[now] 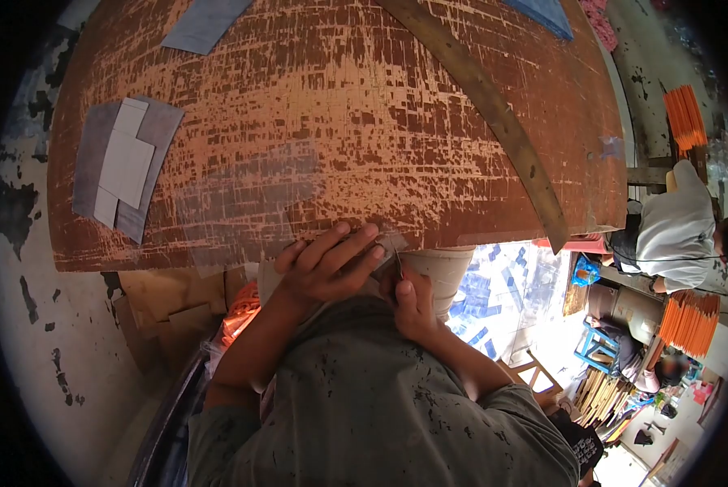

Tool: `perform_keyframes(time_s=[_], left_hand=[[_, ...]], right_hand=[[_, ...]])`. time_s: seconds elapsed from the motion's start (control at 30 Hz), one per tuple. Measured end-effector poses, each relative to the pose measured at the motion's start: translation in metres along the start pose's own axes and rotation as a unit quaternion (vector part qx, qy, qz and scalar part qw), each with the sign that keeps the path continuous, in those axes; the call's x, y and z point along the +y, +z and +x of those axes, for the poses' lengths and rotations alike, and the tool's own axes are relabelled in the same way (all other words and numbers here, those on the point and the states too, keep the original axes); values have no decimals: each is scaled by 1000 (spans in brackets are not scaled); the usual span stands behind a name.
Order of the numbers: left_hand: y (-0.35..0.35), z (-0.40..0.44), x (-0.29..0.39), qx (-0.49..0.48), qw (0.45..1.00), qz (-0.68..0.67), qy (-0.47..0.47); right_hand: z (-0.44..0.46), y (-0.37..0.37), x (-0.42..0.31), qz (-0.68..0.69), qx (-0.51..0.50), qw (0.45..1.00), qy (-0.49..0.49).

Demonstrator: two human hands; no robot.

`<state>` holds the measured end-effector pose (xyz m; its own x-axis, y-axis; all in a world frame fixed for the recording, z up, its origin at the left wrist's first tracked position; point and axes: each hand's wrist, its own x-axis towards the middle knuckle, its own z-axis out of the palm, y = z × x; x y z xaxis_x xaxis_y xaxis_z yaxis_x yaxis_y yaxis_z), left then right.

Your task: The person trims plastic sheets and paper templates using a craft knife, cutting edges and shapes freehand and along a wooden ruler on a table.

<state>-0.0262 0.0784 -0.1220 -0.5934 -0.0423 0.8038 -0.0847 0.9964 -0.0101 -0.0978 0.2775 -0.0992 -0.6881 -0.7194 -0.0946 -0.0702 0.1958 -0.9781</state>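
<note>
My left hand (329, 264) lies at the near edge of the scratched brown board (461, 187), fingers spread and pressing down. Under and beside it is a clear plastic sheet (250, 183). A small translucent piece (394, 242) shows by its fingertips. Just to the right, my right hand (415, 304) is closed on a thin knife (399, 264), its blade pointing up at the board edge. The fingers partly hide the knife's handle. At the left of the board, white paper pieces (128, 158) lie on a grey sheet (165, 126).
A long worn straightedge (494, 105) crosses the board's right side and overhangs its near edge. Blue-grey sheets (205, 24) lie at the far edge. To the right are people, one in a light shirt (676, 231), bundles of orange sticks (689, 323) and a blue stool (598, 345).
</note>
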Motion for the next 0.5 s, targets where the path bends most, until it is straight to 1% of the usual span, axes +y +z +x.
perform_keyframes(time_s=[0.13, 0.23, 0.43, 0.5], left_hand=[[1, -1, 2, 4, 1000, -10, -6], [0, -1, 0, 0, 1000, -10, -2], [-3, 1, 0, -11, 1000, -16, -3], [-4, 2, -1, -9, 1000, -15, -2]], right_hand=[[1, -5, -7, 22, -18, 1000, 6], [0, -5, 8, 24, -28, 999, 9], [1, -4, 5, 42, -27, 999, 8], [1, -1, 2, 23, -18, 1000, 4]])
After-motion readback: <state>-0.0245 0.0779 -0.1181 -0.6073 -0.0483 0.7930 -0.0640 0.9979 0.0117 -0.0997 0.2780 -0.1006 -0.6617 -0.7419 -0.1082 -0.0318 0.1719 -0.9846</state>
